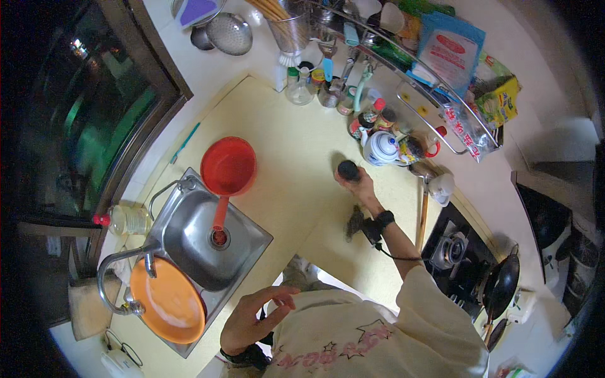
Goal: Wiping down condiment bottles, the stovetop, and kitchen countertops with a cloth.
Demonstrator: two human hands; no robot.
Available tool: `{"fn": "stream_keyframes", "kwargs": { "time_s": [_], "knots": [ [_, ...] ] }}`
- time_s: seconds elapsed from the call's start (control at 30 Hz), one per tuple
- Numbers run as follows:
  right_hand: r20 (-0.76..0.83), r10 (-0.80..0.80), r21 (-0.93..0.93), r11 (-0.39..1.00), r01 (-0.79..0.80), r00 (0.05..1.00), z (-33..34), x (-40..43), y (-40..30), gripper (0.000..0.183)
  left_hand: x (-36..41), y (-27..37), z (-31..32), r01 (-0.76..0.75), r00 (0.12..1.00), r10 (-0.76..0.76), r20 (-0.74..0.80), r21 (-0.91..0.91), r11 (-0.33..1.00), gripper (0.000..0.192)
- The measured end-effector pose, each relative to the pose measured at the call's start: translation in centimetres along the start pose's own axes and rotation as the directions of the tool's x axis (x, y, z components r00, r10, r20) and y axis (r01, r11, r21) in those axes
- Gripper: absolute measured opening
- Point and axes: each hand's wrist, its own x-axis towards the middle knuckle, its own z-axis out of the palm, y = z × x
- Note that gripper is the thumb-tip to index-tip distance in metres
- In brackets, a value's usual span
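Note:
My right hand reaches out over the cream countertop and grips a small jar with a black lid. Only the top of this jar shows, since my fingers cover its sides. Just beyond it stand a blue-and-white teapot and several condiment jars. My left hand hovers in front of my shirt near the counter's front edge. Its fingers are bent and apart, with nothing in them.
A red plastic dipper rests beside the steel sink, its handle over the basin. An orange oval basin lies under the faucet. To the right are a gas stove and a black wok. A wire rack overhangs the back.

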Motion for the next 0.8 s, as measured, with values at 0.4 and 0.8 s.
{"fn": "stream_keyframes", "kwargs": {
  "time_s": [0.4,0.8],
  "knots": [
    [-0.162,0.185,0.186,0.97,-0.154,0.969,7.7,13.1,0.0,0.034,-1.2,-1.1,-2.9,0.072,0.985,-0.073,-0.159,-0.015,0.997,0.031],
    [0.2,0.323,0.73,0.58,-0.36,0.925,13.1,19.4,-2.0,0.025,-1.4,-0.9,-4.3,0.08,0.977,-0.078,-0.196,0.001,0.997,0.031]
  ]
}}
